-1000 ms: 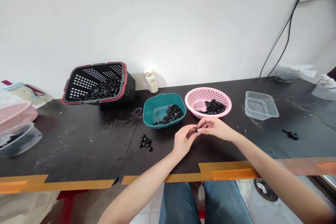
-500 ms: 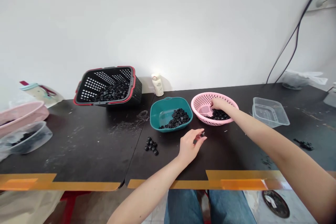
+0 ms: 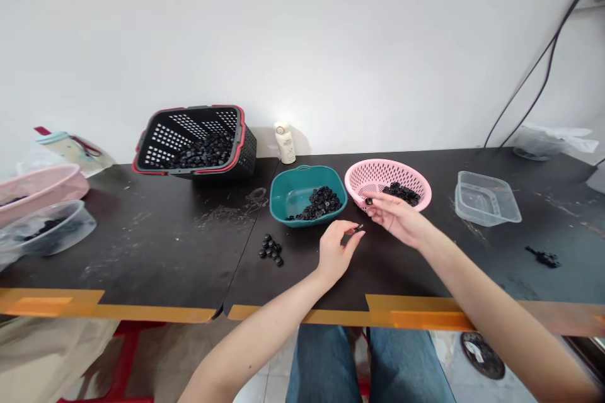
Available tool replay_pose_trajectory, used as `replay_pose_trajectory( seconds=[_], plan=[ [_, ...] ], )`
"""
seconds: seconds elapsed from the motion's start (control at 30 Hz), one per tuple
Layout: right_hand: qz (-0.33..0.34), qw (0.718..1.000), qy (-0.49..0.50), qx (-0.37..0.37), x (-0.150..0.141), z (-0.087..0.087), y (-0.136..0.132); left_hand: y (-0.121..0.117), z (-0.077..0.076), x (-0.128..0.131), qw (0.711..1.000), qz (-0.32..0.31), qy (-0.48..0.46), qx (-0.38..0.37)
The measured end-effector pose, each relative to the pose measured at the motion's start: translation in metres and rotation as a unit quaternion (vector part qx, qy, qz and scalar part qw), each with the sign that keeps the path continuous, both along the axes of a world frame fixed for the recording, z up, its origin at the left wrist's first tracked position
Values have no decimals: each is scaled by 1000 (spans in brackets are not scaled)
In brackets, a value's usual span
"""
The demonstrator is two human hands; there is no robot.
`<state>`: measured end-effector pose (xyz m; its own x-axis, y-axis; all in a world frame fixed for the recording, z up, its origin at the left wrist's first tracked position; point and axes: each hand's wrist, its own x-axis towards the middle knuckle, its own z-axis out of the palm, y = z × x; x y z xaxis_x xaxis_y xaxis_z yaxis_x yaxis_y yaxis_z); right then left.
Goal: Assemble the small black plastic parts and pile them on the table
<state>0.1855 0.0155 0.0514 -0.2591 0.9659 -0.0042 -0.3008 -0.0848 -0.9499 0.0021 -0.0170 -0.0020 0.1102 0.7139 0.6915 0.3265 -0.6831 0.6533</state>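
Observation:
My left hand (image 3: pixel 336 249) is above the table in front of the teal tub (image 3: pixel 278 196), its thumb and fingers pinching a small black part (image 3: pixel 358 228). Just to the right, my right hand (image 3: pixel 394 217) is at the near rim of the pink colander (image 3: pixel 420 176), with another small black piece (image 3: pixel 368 201) between thumb and fingertips. Black pieces (image 3: pixel 401 193) lie heaped in the colander, and many small black rings (image 3: pixel 322 203) fill the right side of the teal tub. Several round black parts (image 3: pixel 271 249) sit grouped on the table, left of my left hand.
A black basket with red trim (image 3: pixel 243 145) holds more black pieces at the back left, near a white bottle (image 3: pixel 285 143). A clear plastic box (image 3: pixel 489 198) stands right of the colander. A black cluster (image 3: pixel 543 257) lies at far right. Pink and clear tubs (image 3: pixel 70 220) are far left.
My right hand has come out of the pink colander toward my left hand, bringing a small black piece. My left hand keeps its pinch in nearly the same place.

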Motion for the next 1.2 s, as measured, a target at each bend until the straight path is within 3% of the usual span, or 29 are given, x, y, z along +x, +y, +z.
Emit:
replay_pose_trajectory(
  seconds=[0.17, 0.33, 1.2],
  plan=[
    [-14, 993, 82, -82, -24, -33, -19, 3, 0, -2, 1000, 23, -18, 7],
    [-23, 989, 90, -112, -31, -46, -22, 6, 0, -3, 999, 29, -25, 7],
    [-61, 978, 130, -154, -40, -46, -28, 8, -3, -1, 999, 40, -3, -28]
  ],
)
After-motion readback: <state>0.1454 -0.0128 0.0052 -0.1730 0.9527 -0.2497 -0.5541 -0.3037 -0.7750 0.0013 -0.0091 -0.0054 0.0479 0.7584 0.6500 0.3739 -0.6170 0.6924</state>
